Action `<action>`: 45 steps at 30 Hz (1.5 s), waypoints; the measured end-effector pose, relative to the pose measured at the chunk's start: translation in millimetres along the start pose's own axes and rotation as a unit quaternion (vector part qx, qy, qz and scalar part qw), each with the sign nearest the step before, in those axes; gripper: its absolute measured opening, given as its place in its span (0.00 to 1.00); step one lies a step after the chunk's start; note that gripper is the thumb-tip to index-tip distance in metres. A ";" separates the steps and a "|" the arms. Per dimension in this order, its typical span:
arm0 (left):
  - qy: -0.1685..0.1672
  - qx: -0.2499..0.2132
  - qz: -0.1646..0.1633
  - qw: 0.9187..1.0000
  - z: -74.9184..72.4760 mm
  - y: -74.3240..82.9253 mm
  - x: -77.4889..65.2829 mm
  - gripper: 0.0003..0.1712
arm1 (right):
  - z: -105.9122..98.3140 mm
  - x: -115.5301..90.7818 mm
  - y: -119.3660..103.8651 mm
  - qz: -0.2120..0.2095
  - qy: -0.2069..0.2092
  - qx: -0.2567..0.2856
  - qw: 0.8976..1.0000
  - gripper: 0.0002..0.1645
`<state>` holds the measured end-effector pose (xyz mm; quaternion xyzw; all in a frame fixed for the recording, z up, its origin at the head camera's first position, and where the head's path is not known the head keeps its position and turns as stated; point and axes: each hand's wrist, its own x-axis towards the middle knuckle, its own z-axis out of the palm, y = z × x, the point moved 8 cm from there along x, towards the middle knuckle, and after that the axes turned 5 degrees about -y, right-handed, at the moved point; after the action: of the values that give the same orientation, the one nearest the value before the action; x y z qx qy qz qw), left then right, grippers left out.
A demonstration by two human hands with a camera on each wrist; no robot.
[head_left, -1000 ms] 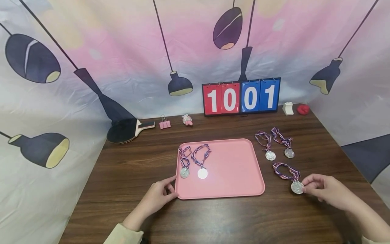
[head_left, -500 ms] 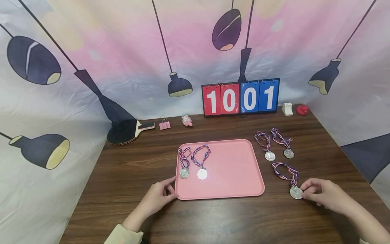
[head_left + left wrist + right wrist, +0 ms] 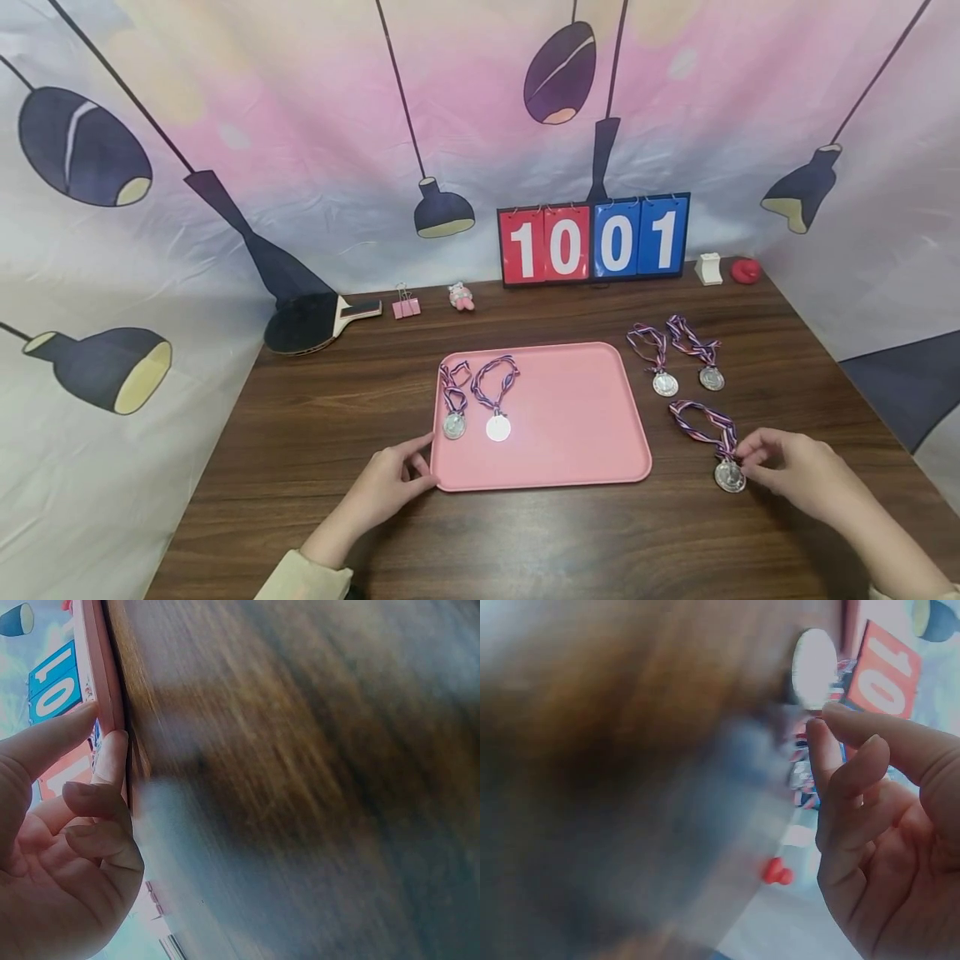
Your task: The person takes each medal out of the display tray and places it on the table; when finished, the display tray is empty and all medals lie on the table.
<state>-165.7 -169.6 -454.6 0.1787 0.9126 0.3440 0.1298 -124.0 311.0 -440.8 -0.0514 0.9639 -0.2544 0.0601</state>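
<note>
My right hand (image 3: 798, 471) pinches a silver medal (image 3: 730, 476) between thumb and index finger, near where its striped ribbon (image 3: 705, 421) joins the disc. In the right wrist view, the disc (image 3: 814, 669) shows pale and bright just past the fingertips. At the near left corner of a pink tray (image 3: 570, 417), my left hand (image 3: 390, 483) holds the rim with thumb and index finger; the left wrist view shows both at the tray's edge (image 3: 105, 667). Two medals lie inside the tray on its left side, one dull (image 3: 454, 425) and one shining (image 3: 498, 427).
Beyond the right hand lie two more ribboned medals (image 3: 664, 383) (image 3: 712, 377). Along the back stand a flip scoreboard (image 3: 592, 240), a white block (image 3: 708, 268), a red rubber duck-like figure (image 3: 746, 270), a small figurine (image 3: 461, 296), a pink binder clip (image 3: 406, 307) and a table tennis bat (image 3: 303, 322).
The right fingers have shifted from the medal's right edge up to its ribbon end. The disc has moved slightly nearer the table's front. My left hand stays on the tray.
</note>
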 end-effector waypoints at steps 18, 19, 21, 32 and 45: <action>-0.005 -0.001 -0.004 1.000 -0.5 2.6 0.5 0.32 | 38.6 43.4 -83.0 -0.066 -0.040 0.031 0.997 0.29; -0.005 -0.001 -0.003 1.000 -0.4 2.7 0.9 0.32 | 40.2 44.7 -84.3 -0.066 -0.042 0.029 0.997 0.31; -0.005 -0.004 -0.001 1.000 -0.4 2.7 1.7 0.32 | 41.4 46.8 -85.7 -0.063 -0.040 0.024 0.997 0.33; -0.014 0.010 -0.019 1.000 -13.7 -2.8 10.0 0.27 | 46.7 49.9 -90.1 -0.072 -0.043 -0.017 0.996 0.32; 0.102 0.010 -0.034 0.994 -29.0 3.5 41.6 0.11 | 49.1 49.5 -88.3 -0.065 -0.056 -0.005 0.996 0.32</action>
<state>-212.8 -166.7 -435.8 0.1129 0.9300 0.3467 0.0462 -159.9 204.4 -443.8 -0.1279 0.9548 -0.2501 0.0969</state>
